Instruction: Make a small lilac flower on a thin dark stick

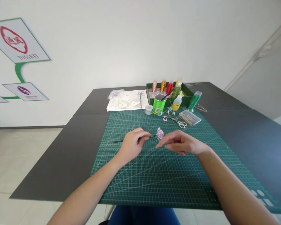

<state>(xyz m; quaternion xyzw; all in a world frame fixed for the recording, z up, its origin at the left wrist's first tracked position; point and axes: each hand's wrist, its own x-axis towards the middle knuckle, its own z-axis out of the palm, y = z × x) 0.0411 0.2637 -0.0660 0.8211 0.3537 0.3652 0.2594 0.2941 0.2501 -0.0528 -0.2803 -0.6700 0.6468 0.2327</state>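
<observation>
Held between the thumb and fingers of my left hand (134, 141) is a thin dark rod (118, 141). It sticks out to the left behind the hand, and a short dark green part shows past my fingertips. At that right end is a small pale purple flower (160, 133); I cannot tell whether it is joined to the rod. My right hand (179, 142) is just right of and below the flower, its index finger stretched out and nothing visible in it. Both hands are above a green cutting mat (135, 184).
Behind the hands stand a green can (158, 106), a small white tub (149, 109), a glue bottle (177, 102) and a dark green box (189, 93) of thread spools. Scissors (182, 124) and a clear case (190, 117) lie on the mat. White paper (112, 105) lies back left.
</observation>
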